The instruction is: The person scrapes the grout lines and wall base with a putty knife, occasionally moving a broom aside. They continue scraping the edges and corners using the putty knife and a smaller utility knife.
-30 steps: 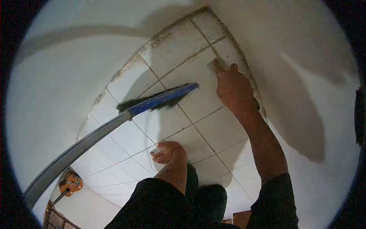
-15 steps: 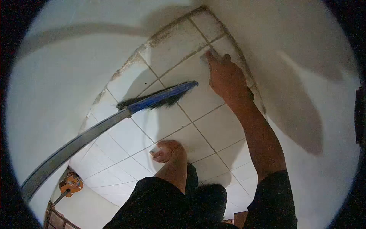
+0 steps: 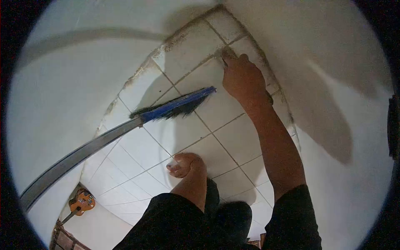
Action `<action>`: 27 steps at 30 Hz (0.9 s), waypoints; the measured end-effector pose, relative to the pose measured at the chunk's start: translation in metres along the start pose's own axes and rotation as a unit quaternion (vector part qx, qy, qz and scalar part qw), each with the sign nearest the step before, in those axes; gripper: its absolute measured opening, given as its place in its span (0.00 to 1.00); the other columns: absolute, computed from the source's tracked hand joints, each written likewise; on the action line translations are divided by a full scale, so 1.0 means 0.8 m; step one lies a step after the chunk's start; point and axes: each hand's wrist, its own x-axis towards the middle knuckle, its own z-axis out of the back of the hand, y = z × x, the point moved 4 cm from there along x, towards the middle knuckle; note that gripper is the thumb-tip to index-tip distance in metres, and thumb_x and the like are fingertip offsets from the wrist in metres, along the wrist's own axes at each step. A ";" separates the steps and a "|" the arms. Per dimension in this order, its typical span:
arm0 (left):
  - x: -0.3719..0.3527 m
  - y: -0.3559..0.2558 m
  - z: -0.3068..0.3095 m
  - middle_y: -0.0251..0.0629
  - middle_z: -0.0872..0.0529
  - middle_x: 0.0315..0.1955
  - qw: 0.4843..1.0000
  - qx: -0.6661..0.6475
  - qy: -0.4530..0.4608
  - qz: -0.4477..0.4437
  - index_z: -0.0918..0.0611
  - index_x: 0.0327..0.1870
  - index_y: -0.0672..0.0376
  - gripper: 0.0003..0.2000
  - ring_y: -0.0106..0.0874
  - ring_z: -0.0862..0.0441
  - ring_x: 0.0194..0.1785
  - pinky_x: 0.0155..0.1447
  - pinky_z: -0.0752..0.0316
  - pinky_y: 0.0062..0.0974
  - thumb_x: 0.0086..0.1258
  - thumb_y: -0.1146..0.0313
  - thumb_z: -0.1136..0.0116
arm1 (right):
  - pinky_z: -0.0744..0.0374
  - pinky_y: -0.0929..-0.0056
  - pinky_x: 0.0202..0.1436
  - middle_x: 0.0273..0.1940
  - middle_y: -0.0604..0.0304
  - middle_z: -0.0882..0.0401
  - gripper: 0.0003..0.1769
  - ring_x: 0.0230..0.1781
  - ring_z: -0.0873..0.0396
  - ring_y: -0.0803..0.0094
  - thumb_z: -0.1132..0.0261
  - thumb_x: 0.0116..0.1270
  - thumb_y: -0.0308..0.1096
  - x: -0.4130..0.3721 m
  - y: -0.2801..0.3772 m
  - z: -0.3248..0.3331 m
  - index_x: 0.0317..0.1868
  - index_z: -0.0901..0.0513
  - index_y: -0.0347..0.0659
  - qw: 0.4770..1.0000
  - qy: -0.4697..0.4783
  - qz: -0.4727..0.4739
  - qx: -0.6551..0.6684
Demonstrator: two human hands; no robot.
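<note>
My right hand (image 3: 244, 80) reaches down to the tiled floor (image 3: 187, 141) close to the far corner, where two walls meet. Its fingers are closed round a small greyish-brown item (image 3: 227, 54), mostly covered by the fingers, whose kind I cannot make out. This item is at the dirty grout lines of the corner tiles. A broom (image 3: 179, 104) with a blue head and dark bristles lies to the left of the hand, its grey handle running out to the lower left. My left hand is out of view.
Pale walls (image 3: 333, 104) rise on both sides, with dirt along the floor's edges. My bare foot (image 3: 183, 165) rests on the tiles, beside my dark-clothed knees (image 3: 231, 221). An orange guitar (image 3: 82, 201) is at the lower left.
My right hand has shifted slightly to the left and a little up, its fingers still closed. The broom stays in place while the view shifts slightly.
</note>
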 end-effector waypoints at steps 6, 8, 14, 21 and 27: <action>-0.018 0.014 0.024 0.46 0.31 0.66 1.000 0.003 0.009 0.012 0.30 0.69 0.50 0.31 0.43 0.33 0.69 0.65 0.36 0.50 0.67 0.46 0.48 | 0.15 0.54 0.43 0.46 0.35 0.20 0.22 0.40 0.16 0.46 0.46 0.72 0.42 -0.069 -0.042 -0.009 0.63 0.23 0.46 0.994 -0.070 -0.049 0.063; -0.023 0.011 0.029 0.46 0.31 0.66 1.000 0.004 0.009 0.010 0.30 0.69 0.50 0.31 0.43 0.33 0.69 0.65 0.36 0.50 0.67 0.46 0.48 | 0.15 0.54 0.43 0.45 0.35 0.20 0.21 0.39 0.16 0.46 0.47 0.73 0.43 -0.069 -0.052 -0.022 0.63 0.24 0.47 0.994 -0.066 -0.071 0.042; -0.008 0.004 0.011 0.46 0.30 0.66 1.000 0.006 0.009 0.009 0.30 0.69 0.50 0.31 0.43 0.33 0.69 0.65 0.36 0.50 0.67 0.46 0.47 | 0.15 0.55 0.44 0.44 0.35 0.20 0.24 0.40 0.16 0.46 0.46 0.73 0.39 -0.010 -0.037 -0.011 0.68 0.29 0.44 0.996 -0.079 -0.046 -0.005; 0.001 0.001 0.002 0.45 0.30 0.66 1.000 0.007 0.002 -0.024 0.30 0.69 0.50 0.31 0.42 0.33 0.69 0.65 0.36 0.49 0.67 0.46 0.47 | 0.15 0.55 0.44 0.43 0.36 0.21 0.23 0.42 0.16 0.47 0.45 0.70 0.32 -0.037 -0.040 -0.013 0.65 0.27 0.40 0.997 -0.055 -0.030 -0.054; -0.010 -0.005 0.000 0.45 0.30 0.66 0.999 0.008 -0.007 -0.037 0.30 0.69 0.50 0.31 0.42 0.32 0.69 0.65 0.35 0.49 0.67 0.46 0.47 | 0.14 0.58 0.39 0.43 0.37 0.20 0.20 0.39 0.14 0.50 0.45 0.69 0.33 0.012 -0.020 0.001 0.60 0.23 0.39 0.997 -0.081 0.008 -0.013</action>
